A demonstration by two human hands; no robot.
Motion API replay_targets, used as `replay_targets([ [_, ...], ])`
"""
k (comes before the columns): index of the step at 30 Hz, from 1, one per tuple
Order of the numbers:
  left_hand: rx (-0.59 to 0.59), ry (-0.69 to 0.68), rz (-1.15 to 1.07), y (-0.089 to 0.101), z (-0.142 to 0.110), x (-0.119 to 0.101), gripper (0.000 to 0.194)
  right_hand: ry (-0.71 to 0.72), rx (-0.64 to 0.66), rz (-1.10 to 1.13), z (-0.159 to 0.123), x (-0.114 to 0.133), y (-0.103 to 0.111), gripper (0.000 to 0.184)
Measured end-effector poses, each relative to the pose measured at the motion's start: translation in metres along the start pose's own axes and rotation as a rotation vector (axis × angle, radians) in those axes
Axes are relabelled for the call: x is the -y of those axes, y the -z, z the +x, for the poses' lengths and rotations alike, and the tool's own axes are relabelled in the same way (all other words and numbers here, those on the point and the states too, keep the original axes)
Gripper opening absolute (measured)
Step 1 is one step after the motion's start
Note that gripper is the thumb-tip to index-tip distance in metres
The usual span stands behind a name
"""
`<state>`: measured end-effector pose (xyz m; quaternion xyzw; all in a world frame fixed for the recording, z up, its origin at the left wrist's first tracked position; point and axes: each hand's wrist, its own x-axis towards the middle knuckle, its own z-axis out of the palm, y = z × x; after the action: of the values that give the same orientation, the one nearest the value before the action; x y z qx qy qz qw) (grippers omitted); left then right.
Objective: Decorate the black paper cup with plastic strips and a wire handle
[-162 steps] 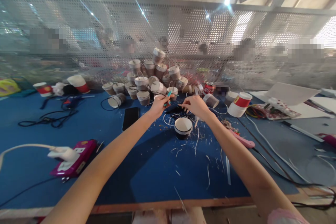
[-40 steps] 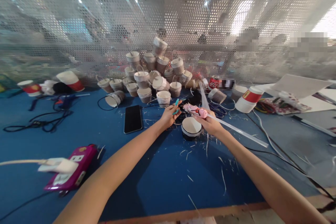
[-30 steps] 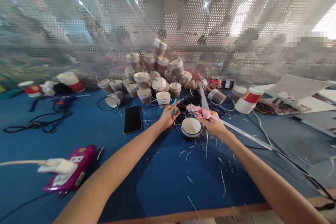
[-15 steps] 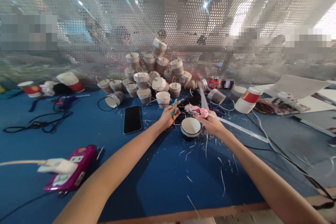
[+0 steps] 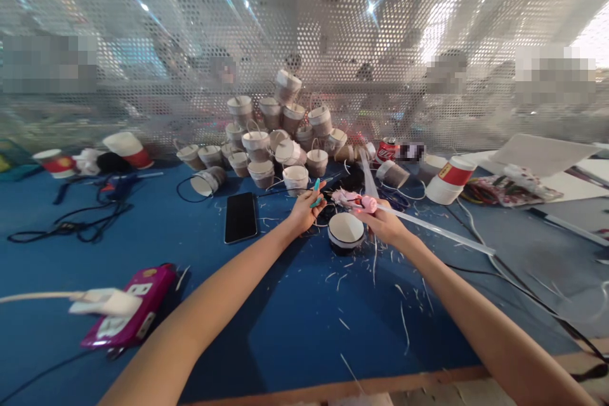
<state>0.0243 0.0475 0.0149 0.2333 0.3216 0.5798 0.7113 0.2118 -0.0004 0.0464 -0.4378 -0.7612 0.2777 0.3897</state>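
Note:
My left hand is closed around turquoise-handled scissors, whose blades point away to the right. A dark cord runs beside its fingers. My right hand grips a pink hot glue gun with its nozzle end toward my left hand. From the back of the gun a long clear glue stick sticks out to the right. Just below and between both hands stands a small cup, white inside with a dark band outside. What lies right at the gun's tip is too small to make out.
Behind my hands several small grey buckets are piled against a perforated metal screen. A phone and a purple power strip lie left. Red-and-white cups, a cola can and cables are right. White scraps litter the blue tabletop.
The pink glue gun lay on the table several seconds ago; my right hand now holds it near my left. Over the last second it shifts only slightly, and the left hand stays nearly still.

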Motion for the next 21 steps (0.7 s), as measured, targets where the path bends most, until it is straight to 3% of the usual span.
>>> replay_targets([
  [9,0.015,0.075,-0.277,-0.017,-0.001,-0.001,0.038,0.124,-0.074,-0.156,0.003,-0.004,-0.002,0.026],
  [21,0.040,-0.011,-0.217,-0.031,-0.012,0.003,0.022,0.292,-0.152,-0.254,0.000,-0.007,-0.003,0.019],
])
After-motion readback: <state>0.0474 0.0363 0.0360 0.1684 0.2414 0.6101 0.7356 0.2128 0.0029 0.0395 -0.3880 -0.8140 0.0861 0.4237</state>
